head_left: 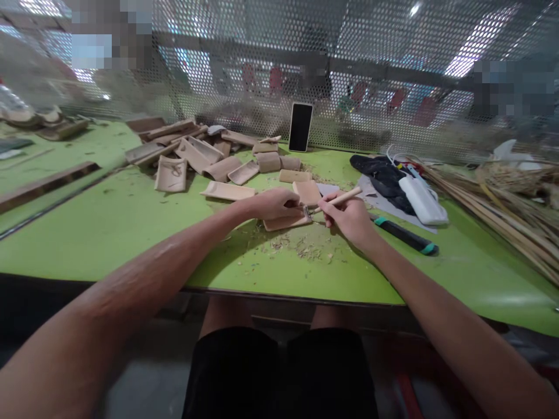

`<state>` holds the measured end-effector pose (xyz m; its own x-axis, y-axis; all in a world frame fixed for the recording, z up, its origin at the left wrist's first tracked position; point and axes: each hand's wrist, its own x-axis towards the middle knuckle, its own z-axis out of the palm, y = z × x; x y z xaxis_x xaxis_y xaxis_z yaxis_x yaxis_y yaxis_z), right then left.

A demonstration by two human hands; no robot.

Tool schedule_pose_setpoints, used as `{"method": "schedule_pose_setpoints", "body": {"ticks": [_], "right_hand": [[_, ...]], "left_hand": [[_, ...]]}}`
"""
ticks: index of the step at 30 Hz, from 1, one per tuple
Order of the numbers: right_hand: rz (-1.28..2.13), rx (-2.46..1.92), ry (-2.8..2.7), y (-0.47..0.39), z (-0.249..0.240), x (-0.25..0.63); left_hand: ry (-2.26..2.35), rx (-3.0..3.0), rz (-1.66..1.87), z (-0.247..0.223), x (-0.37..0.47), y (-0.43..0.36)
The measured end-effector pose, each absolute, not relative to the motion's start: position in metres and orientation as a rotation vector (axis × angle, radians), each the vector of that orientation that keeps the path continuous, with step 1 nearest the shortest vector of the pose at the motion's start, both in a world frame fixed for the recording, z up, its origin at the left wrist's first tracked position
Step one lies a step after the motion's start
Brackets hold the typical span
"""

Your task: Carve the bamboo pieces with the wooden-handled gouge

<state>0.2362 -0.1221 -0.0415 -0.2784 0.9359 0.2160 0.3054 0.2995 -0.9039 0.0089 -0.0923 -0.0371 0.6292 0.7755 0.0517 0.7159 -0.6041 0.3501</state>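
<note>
My left hand [279, 203] is closed on a curved bamboo piece [285, 222] lying on the green table. My right hand [347, 216] grips a carving tool with a pale wooden handle [347, 196], held like a pen. Its small metal head [306, 213] meets the right end of the bamboo piece, close to my left fingertips. Just behind the hands sits another curved bamboo piece [307, 192]. Thin shavings [301, 247] are scattered in front of the piece.
A heap of split bamboo pieces [192, 145] lies at the back left. A phone [301, 127] stands against the perforated metal screen [371, 87]. To the right are a black-and-teal-handled tool [406, 235], black gloves [382, 180], a white power strip [423, 199] and bamboo strips [502, 212].
</note>
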Motion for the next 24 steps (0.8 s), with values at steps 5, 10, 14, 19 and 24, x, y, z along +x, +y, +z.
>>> {"method": "schedule_pose_setpoints", "body": {"ticks": [5, 10, 14, 19, 24], "right_hand": [[0.94, -1.079, -1.812, -0.121, -0.044, 0.236], [0.95, -1.133, -1.816, -0.124, -0.04, 0.237], [0.975, -1.169, -1.85, -0.129, -0.034, 0.236], [0.989, -1.129, -1.857, -0.13, -0.033, 0.237], [1.021, -1.088, -1.912, -0.13, -0.036, 0.239]], "left_hand": [[1.161, 2.524, 0.294, -0.034, 0.008, -0.093], [1.141, 2.519, 0.284, -0.034, 0.007, -0.093], [1.117, 2.524, 0.294, -0.035, 0.006, -0.091], [1.109, 2.545, 0.319, -0.036, 0.005, -0.09], [1.077, 2.557, 0.313, -0.036, 0.004, -0.089]]}}
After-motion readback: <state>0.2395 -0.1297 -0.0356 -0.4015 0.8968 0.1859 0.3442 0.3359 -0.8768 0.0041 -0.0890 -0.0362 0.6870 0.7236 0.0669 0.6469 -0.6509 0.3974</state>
